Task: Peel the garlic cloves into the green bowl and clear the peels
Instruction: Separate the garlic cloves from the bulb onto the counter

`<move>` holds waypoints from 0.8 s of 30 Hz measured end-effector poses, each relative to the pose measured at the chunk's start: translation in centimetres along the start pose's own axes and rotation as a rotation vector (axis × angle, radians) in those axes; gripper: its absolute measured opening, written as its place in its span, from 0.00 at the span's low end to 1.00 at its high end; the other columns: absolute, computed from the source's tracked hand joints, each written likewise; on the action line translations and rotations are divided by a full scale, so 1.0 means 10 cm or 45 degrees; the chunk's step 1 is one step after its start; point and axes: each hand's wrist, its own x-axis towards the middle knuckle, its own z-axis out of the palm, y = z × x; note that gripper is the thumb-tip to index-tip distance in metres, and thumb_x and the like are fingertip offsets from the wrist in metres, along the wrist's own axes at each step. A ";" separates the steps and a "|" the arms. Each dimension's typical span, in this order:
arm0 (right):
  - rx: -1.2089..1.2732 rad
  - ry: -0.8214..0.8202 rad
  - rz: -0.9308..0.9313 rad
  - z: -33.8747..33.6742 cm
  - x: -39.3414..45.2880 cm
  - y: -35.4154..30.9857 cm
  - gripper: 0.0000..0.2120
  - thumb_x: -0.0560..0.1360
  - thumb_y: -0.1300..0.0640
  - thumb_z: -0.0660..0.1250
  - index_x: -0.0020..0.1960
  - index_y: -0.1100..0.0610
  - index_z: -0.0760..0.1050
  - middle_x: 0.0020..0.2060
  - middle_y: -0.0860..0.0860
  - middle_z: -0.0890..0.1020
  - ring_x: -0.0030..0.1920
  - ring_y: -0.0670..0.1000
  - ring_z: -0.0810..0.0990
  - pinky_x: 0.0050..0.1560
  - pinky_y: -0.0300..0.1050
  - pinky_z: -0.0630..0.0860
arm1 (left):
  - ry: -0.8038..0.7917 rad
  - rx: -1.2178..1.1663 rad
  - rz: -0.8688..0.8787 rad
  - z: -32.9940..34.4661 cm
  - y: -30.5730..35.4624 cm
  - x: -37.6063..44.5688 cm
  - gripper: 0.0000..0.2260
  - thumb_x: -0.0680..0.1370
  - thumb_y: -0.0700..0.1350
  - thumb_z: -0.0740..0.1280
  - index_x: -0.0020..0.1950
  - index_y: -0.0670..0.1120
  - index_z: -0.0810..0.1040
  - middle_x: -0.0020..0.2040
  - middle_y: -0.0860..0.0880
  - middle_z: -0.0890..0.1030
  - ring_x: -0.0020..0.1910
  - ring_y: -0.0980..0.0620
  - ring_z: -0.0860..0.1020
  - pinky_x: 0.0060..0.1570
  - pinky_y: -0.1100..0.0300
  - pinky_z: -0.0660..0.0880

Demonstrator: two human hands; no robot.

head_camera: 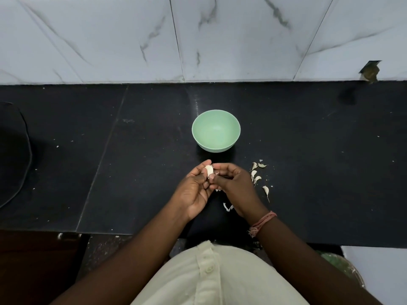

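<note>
A green bowl [215,130] stands on the black counter, with nothing visible inside. Just in front of it, my left hand [196,190] and my right hand [233,183] meet around one white garlic clove [209,171]; the fingertips of both pinch it. Several unpeeled garlic cloves [256,175] lie on the counter right of my right hand. A few white peel scraps [226,208] lie under my right wrist, partly hidden by the hand.
The black counter [132,172] runs left to right against a white marble-tiled wall [198,40]. A dark round object [13,155] sits at the far left edge. Small white crumbs dot the counter. The counter's front edge is close to my body.
</note>
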 end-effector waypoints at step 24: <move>-0.135 0.096 -0.007 -0.13 0.01 -0.02 0.10 0.77 0.67 0.70 0.56 0.58 0.82 0.45 0.52 0.85 0.44 0.48 0.83 0.48 0.43 0.81 | 0.199 0.012 0.170 -0.02 -0.04 0.00 0.07 0.78 0.32 0.66 0.54 0.37 0.82 0.48 0.41 0.86 0.45 0.49 0.85 0.43 0.62 0.82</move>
